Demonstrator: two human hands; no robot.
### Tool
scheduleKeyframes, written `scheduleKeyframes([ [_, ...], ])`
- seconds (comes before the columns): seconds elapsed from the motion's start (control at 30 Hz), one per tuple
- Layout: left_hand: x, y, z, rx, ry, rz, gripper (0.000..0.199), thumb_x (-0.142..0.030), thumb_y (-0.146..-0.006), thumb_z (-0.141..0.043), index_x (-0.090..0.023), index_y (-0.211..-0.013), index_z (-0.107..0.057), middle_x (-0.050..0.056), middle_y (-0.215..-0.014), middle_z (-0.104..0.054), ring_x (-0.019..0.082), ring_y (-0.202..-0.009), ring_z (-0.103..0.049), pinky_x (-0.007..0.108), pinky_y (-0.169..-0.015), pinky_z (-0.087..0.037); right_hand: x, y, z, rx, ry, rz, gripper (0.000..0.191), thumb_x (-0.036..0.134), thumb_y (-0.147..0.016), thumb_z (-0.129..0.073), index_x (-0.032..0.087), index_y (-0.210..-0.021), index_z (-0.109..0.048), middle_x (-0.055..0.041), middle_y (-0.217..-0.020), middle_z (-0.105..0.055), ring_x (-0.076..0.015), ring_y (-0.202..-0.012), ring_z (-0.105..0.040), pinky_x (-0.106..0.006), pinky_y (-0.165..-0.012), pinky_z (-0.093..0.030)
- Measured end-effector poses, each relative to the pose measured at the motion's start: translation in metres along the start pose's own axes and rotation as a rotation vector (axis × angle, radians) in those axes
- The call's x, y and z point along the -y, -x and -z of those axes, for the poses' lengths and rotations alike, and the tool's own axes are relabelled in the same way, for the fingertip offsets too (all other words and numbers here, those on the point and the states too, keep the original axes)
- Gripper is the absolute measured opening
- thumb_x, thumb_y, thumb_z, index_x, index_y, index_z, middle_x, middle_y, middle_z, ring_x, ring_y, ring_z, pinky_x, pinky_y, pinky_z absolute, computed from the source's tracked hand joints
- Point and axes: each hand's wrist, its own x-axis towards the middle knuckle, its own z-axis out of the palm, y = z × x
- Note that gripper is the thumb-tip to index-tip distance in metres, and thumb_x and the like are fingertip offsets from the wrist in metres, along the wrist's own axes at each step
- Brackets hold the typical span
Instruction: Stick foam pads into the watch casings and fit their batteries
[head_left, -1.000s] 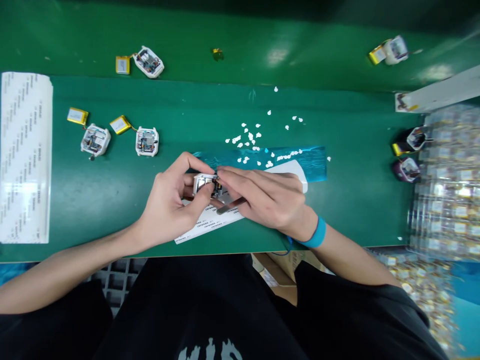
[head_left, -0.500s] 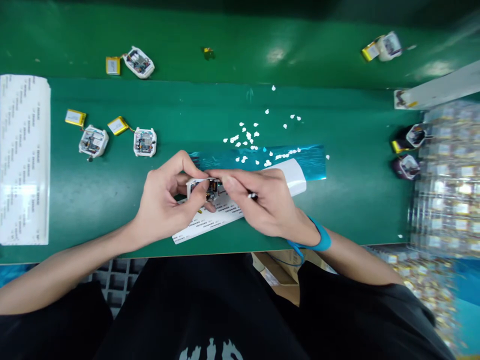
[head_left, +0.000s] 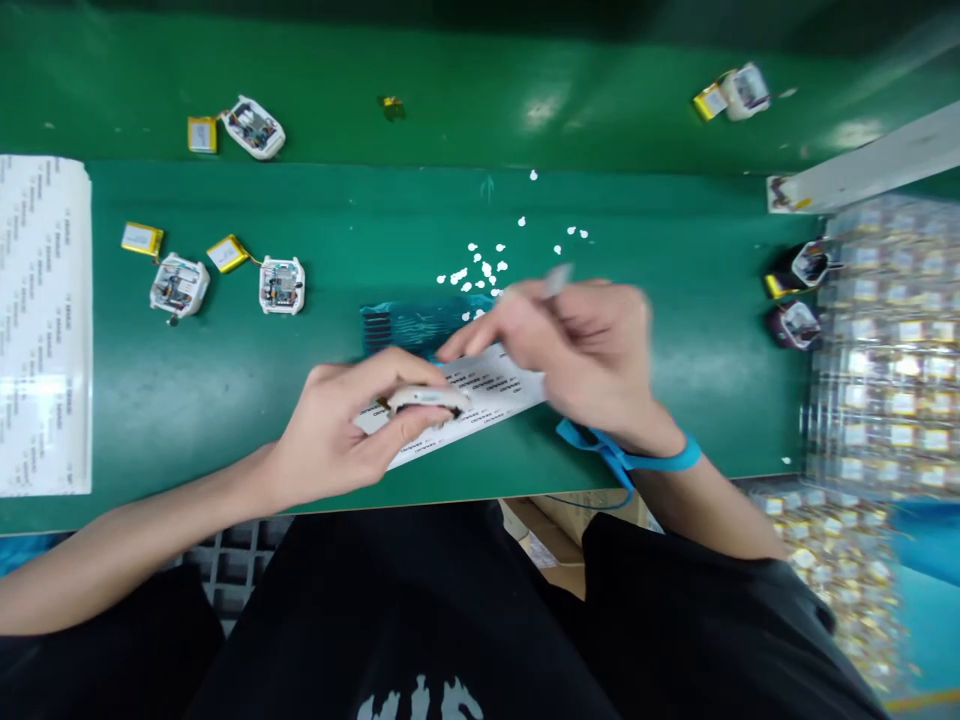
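Note:
My left hand (head_left: 330, 420) is closed around a small white watch case (head_left: 421, 397), pinched between thumb and fingers and turned edge-on. My right hand (head_left: 596, 345), a little blurred, has moved apart from the case and grips a slim metal tool (head_left: 557, 280), perhaps tweezers; most of it is hidden by the fingers. Under both hands lies a white sheet with printed lettering (head_left: 487, 385). Blue film (head_left: 409, 325) stretches behind it. Small white round stickers (head_left: 486, 268) with tabs are scattered on the green table near my right hand.
Open watch cases (head_left: 282, 285) with yellow-edged batteries (head_left: 227, 253) lie at left and back. A white printed sheet (head_left: 45, 330) covers the left end. At right are dark watch cases (head_left: 796, 325), a white bar (head_left: 870, 170) and stacked clear trays (head_left: 892, 340).
My right hand has pulled away from the case to the right and turned, its tool now pointing up. My left hand has tilted the case from showing its open inside to edge-on.

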Motion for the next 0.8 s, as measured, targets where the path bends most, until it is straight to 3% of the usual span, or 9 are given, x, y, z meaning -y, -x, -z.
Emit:
scheduleKeyframes([
  [0.13, 0.003, 0.003, -0.005, 0.176, -0.138, -0.317, 0.011, -0.017, -0.098, -0.062, -0.019, -0.108, -0.065, 0.008, -0.113, -0.079, 0.021, -0.106, -0.076, 0.033, -0.093, -0.063, 0.000, 0.000, 0.028, -0.416, 0.271, 0.262, 0.055, 0.065, -0.102, -0.047, 0.028, -0.068, -0.069, -0.0047, -0.073, -0.072, -0.0252, -0.070, -0.070, -0.041, -0.064, -0.057],
  [0.2, 0.006, 0.005, -0.010, 0.247, -0.253, -0.398, 0.010, -0.015, -0.099, -0.058, -0.017, -0.107, -0.064, 0.011, -0.122, -0.076, 0.023, -0.120, -0.071, 0.039, -0.105, -0.059, -0.004, 0.004, 0.040, -0.544, 0.443, 0.339, 0.060, 0.068, -0.101, -0.046, 0.028, -0.060, -0.065, -0.0057, -0.062, -0.066, -0.0266, -0.071, -0.067, -0.043, -0.068, -0.054],
  [0.23, 0.007, 0.005, -0.011, 0.279, -0.313, -0.423, 0.009, -0.015, -0.100, -0.056, -0.015, -0.106, -0.064, 0.013, -0.125, -0.074, 0.024, -0.124, -0.068, 0.042, -0.109, -0.056, -0.006, 0.008, 0.045, -0.568, 0.479, 0.335, 0.060, 0.065, -0.102, -0.048, 0.027, -0.059, -0.064, -0.0054, -0.059, -0.063, -0.0243, -0.065, -0.064, -0.040, -0.062, -0.052],
  [0.33, 0.012, 0.005, -0.013, 0.338, -0.420, -0.428, 0.013, -0.016, -0.102, -0.053, -0.012, -0.108, -0.063, 0.017, -0.128, -0.072, 0.027, -0.128, -0.065, 0.046, -0.111, -0.053, -0.013, 0.027, 0.057, -0.443, 0.335, 0.142, 0.053, 0.054, -0.106, -0.051, 0.023, -0.071, -0.075, -0.0047, -0.061, -0.066, -0.0164, -0.050, -0.057, -0.034, -0.047, -0.043],
  [0.4, 0.016, 0.002, -0.011, 0.334, -0.415, -0.384, 0.016, -0.018, -0.103, -0.051, -0.012, -0.111, -0.063, 0.016, -0.121, -0.074, 0.026, -0.120, -0.069, 0.044, -0.105, -0.056, -0.018, 0.043, 0.063, -0.282, 0.191, -0.010, 0.046, 0.047, -0.108, -0.051, 0.021, -0.082, -0.080, -0.0067, -0.068, -0.073, -0.0166, -0.054, -0.065, -0.032, -0.049, -0.050],
  [0.5, 0.022, -0.003, -0.005, 0.301, -0.330, -0.326, 0.017, -0.022, -0.103, -0.050, -0.015, -0.111, -0.063, 0.012, -0.114, -0.076, 0.023, -0.109, -0.073, 0.038, -0.096, -0.058, -0.027, 0.064, 0.067, -0.128, 0.048, -0.080, 0.032, 0.039, -0.103, -0.062, 0.021, -0.087, -0.082, -0.0077, -0.071, -0.076, -0.0203, -0.058, -0.073, -0.029, -0.052, -0.059],
  [0.6, 0.026, -0.006, -0.001, 0.294, -0.274, -0.323, 0.016, -0.022, -0.103, -0.052, -0.017, -0.112, -0.064, 0.011, -0.114, -0.076, 0.022, -0.109, -0.072, 0.037, -0.094, -0.056, -0.035, 0.078, 0.066, -0.117, 0.040, -0.125, 0.016, 0.029, -0.096, -0.073, 0.022, -0.086, -0.082, -0.0053, -0.072, -0.078, -0.0221, -0.058, -0.075, -0.028, -0.053, -0.064],
  [0.8, 0.025, -0.005, 0.001, 0.332, -0.338, -0.310, 0.022, -0.022, -0.102, -0.054, -0.016, -0.121, -0.064, 0.013, -0.121, -0.074, 0.024, -0.110, -0.071, 0.039, -0.094, -0.055, -0.039, 0.082, 0.057, -0.198, 0.080, -0.186, 0.019, 0.027, -0.095, -0.073, 0.023, -0.078, -0.079, -0.0013, -0.074, -0.078, -0.0191, -0.053, -0.073, -0.027, -0.050, -0.065],
])
